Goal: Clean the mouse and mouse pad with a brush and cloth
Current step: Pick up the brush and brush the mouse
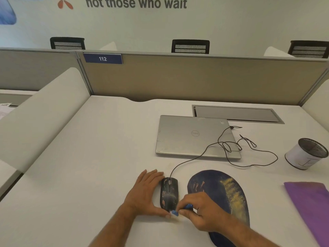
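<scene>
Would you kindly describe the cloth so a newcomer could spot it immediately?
Start at the closed silver laptop on the white desk, then look toward the desk's near right corner, past the dark blue mouse pad. The flat purple cloth lies there untouched, the only purple item, apart from the white mesh-topped cup behind it.

bright even overhead office light, barely any shadows, no real glare, wide-angle bending at the edges, brush (179,210) tip kinda motion-blurred, overall slightly soft

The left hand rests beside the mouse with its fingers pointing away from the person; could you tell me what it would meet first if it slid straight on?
Bare white desk lies ahead of the left hand; the closed silver laptop looks just right of that line, though depth is unclear.
</scene>
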Demonstrator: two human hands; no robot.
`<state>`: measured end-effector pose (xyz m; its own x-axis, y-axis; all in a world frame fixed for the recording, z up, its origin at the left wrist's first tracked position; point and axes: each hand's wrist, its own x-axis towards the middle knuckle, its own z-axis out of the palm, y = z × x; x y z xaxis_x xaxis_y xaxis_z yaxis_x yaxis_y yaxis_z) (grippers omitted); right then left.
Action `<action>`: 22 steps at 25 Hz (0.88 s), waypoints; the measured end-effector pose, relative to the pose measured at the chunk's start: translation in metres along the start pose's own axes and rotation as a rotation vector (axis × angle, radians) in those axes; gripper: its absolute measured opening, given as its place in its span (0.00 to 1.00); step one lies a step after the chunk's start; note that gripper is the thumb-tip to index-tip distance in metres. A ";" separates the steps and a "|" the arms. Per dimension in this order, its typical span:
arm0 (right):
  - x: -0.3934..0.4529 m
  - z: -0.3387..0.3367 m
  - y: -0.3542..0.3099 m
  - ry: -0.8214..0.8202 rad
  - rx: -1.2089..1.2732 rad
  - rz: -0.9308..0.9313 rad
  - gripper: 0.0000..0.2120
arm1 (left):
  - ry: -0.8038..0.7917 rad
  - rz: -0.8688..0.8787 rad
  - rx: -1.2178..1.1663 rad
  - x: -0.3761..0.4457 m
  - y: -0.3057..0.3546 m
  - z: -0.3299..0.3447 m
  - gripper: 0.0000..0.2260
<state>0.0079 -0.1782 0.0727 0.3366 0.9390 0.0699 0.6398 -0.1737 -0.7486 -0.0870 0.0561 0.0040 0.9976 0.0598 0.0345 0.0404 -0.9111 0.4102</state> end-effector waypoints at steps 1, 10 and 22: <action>0.000 -0.003 0.000 -0.006 0.000 0.009 0.07 | 0.001 -0.001 -0.001 0.000 0.000 0.000 0.55; 0.025 -0.014 0.012 0.216 -0.105 0.088 0.11 | -0.014 -0.009 -0.002 0.000 0.002 -0.002 0.56; -0.011 -0.010 0.005 0.213 -0.085 -0.024 0.08 | -0.021 -0.015 0.011 0.000 0.002 -0.002 0.56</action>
<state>0.0145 -0.1920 0.0750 0.4536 0.8607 0.2314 0.7021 -0.1851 -0.6876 -0.0867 0.0552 0.0069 0.9978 0.0654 0.0095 0.0561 -0.9146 0.4005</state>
